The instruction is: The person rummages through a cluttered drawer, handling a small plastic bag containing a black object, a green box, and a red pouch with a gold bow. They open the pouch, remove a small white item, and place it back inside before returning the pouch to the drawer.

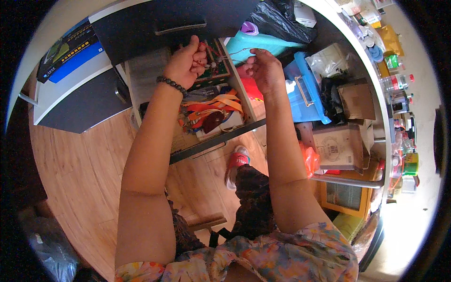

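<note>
Above an open drawer (pixel 188 152), my left hand (pixel 188 61), wearing a dark beaded bracelet (pixel 172 86), is closed with the thumb up. A thin cord (pixel 217 61) with reddish strands and small pale pieces hangs beside its fingers and runs toward my right hand (pixel 267 70). That right hand pinches the cord's other end between thumb and fingertips; its exact kind is too small to tell. Below, inside the drawer, lie tangled orange ribbons (pixel 225 101), a dark red oval piece (pixel 213 121) and a green box (pixel 206 81).
A dark drawer front with a metal handle (pixel 181 29) juts out above. To the right are a blue plastic bin (pixel 300 89), a cardboard box (pixel 336 145) and a black bag (pixel 284 21). Bottles (pixel 397 82) line the right edge. Boxes (pixel 70 54) sit on the left cabinet.
</note>
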Available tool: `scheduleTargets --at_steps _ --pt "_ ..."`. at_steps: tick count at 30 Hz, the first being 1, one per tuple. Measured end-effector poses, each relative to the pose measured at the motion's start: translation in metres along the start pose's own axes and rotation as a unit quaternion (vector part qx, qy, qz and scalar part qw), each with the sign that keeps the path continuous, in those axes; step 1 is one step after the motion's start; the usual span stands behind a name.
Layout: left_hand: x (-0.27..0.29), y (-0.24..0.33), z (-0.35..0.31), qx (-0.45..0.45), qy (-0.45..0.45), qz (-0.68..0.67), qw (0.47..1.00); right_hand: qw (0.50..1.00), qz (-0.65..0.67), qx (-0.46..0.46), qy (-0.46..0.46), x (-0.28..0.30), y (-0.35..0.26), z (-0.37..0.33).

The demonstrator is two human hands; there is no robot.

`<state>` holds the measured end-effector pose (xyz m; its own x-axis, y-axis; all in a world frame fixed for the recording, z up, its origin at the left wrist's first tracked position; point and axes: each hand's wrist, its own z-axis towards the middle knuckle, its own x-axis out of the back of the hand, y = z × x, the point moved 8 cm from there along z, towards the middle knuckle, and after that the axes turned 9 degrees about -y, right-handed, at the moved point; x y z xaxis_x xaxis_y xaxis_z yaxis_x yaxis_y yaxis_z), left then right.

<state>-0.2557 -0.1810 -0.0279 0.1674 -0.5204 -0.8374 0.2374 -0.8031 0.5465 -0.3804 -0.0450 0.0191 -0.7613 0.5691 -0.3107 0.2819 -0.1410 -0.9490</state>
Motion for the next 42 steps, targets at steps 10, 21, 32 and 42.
scheduleTargets --at_steps 10,21,32,42 --pt "-0.029 0.006 -0.006 -0.015 -0.045 0.163 0.985 0.989 -0.090 0.055 -0.101 -0.053 -0.013 -0.008" --pt "-0.072 0.037 -0.017 -0.232 -0.067 0.542 0.805 0.991 -0.036 -0.023 -0.124 -0.075 -0.001 -0.010" --pt "-0.075 0.030 -0.020 -0.154 -0.138 0.536 0.819 0.868 -0.467 0.169 0.001 -0.062 -0.010 -0.005" --pt "-0.049 0.017 -0.019 0.010 -0.130 0.132 0.983 0.977 0.057 -0.025 -0.205 -0.077 0.018 -0.011"
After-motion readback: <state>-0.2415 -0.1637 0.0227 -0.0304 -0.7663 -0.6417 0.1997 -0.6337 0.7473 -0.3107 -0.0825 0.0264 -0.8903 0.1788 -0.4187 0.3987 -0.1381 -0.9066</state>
